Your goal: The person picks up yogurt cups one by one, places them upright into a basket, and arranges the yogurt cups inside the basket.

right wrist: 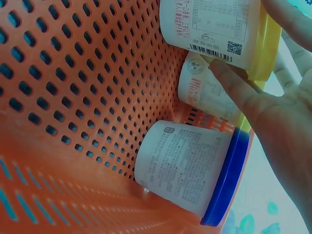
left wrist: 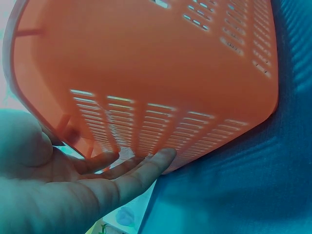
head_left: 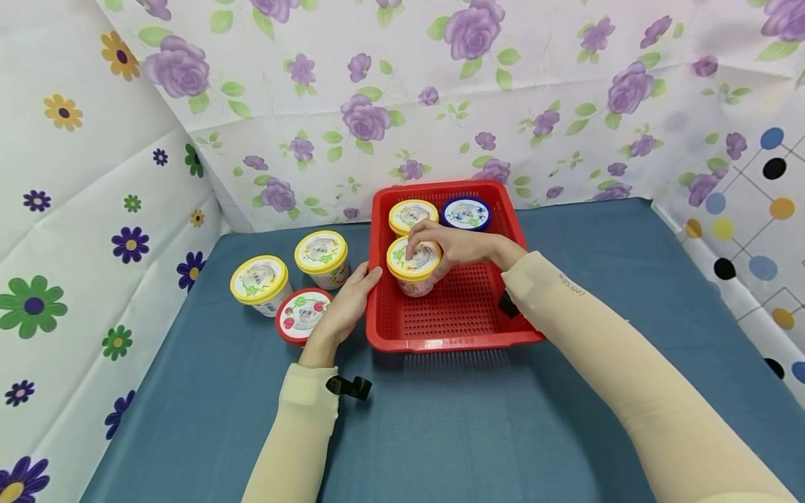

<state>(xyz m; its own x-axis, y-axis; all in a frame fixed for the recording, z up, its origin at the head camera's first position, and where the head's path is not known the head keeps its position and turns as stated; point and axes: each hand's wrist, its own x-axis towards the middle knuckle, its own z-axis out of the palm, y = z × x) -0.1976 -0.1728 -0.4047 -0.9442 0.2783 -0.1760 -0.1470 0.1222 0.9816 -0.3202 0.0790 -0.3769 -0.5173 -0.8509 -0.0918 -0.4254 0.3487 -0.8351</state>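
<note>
My right hand (head_left: 449, 248) reaches into the red plastic basket (head_left: 453, 345) and grips a white tub with a yellow lid (head_left: 413, 258). Its fingers lie over the lid and down the side, and the tub stands upright by the basket's left wall. Behind it are another yellow-lidded tub (head_left: 411, 214) and a blue-lidded tub (head_left: 466, 212), whose printed side shows in the right wrist view. My left hand (head_left: 342, 305) holds the basket's left side, thumb at the rim and fingers (left wrist: 141, 175) along the slotted outer wall.
Left of the basket, two yellow-lidded tubs (head_left: 259, 281) (head_left: 321, 253) and a red-lidded tub (head_left: 303, 314) stand on the blue tablecloth (head_left: 453, 433). My left forearm partly covers the red-lidded one. Flowered sheets (head_left: 390, 91) hang behind the table and at its sides.
</note>
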